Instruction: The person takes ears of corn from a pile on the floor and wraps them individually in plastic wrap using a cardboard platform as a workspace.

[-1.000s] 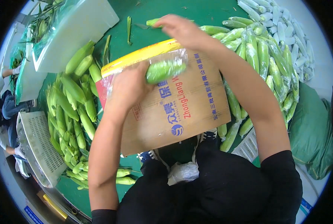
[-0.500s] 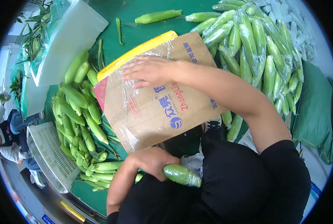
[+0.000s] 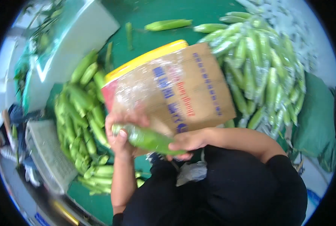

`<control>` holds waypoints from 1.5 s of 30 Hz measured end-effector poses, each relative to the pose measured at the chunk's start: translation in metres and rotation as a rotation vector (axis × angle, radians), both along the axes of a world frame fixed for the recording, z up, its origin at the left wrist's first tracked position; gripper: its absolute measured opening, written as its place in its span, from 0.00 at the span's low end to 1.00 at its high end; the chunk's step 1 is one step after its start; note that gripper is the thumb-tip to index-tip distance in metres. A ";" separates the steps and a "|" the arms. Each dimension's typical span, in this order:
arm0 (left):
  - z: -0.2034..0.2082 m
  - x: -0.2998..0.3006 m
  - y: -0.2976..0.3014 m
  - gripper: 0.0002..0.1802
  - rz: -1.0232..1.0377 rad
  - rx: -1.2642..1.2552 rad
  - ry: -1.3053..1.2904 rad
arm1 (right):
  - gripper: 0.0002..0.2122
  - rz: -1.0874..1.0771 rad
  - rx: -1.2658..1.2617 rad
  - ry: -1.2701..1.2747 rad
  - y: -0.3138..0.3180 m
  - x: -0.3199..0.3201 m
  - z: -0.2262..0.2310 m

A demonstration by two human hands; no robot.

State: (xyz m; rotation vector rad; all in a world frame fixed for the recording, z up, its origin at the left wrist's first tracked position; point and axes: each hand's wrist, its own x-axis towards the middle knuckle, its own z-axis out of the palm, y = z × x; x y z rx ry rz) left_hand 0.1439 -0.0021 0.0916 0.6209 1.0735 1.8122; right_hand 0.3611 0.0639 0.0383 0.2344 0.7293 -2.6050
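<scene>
A green ear of corn in its husk (image 3: 147, 138), with a glossy clear wrap around it, lies across both hands above my lap. My left hand (image 3: 119, 130) is closed around its left end, thumb on top. At the other end, my right hand (image 3: 188, 142) grips the tip between thumb and fingers. Just beyond them a brown cardboard box (image 3: 207, 90) carries blue and red print, with a yellow-edged roll of clear film (image 3: 149, 58) along its far side. A crumpled piece of clear plastic (image 3: 192, 172) rests on my lap. Motion blurs the picture somewhat.
Unwrapped corn (image 3: 75, 113) is heaped at the left beside a white plastic crate (image 3: 49, 150). Wrapped ears (image 3: 251, 56) form a large pile at the right, next to a green sack (image 3: 318, 113). A white foam box (image 3: 68, 49) stands at the far left. One ear (image 3: 168, 25) lies at the back.
My right hand has left the top of the box and now holds the corn's right end. My left hand has lifted the corn up and forward from my lap. The view has shifted slightly.
</scene>
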 end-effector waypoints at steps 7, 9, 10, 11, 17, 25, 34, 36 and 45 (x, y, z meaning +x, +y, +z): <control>-0.016 0.010 -0.008 0.30 0.115 -0.081 0.029 | 0.30 -0.268 0.064 -0.075 -0.003 0.003 0.001; -0.006 0.009 -0.004 0.30 0.133 -0.188 0.507 | 0.33 -0.252 0.105 -0.043 0.004 0.008 0.005; -0.007 0.005 -0.012 0.26 0.127 -0.209 0.630 | 0.37 -0.208 0.118 0.025 0.006 0.001 0.008; -0.004 -0.005 -0.010 0.24 -0.056 -0.066 0.905 | 0.38 -0.207 0.100 0.079 0.013 0.004 0.015; 0.008 0.015 -0.004 0.39 -0.598 -0.242 1.625 | 0.45 -0.104 0.655 -0.040 0.032 0.020 0.031; -0.070 -0.079 -0.038 0.17 0.594 -0.504 1.031 | 0.42 -0.783 1.938 -0.646 0.187 0.164 0.034; -0.217 -0.254 -0.142 0.46 0.260 -1.860 1.020 | 0.14 -0.840 2.656 -0.742 0.255 0.235 0.032; -0.217 -0.291 -0.194 0.41 0.283 -1.698 0.708 | 0.11 -1.189 1.901 -0.608 0.186 0.122 0.009; -0.061 -0.099 -0.081 0.37 0.840 -0.378 0.599 | 0.23 -0.129 1.978 -0.782 0.149 -0.024 0.030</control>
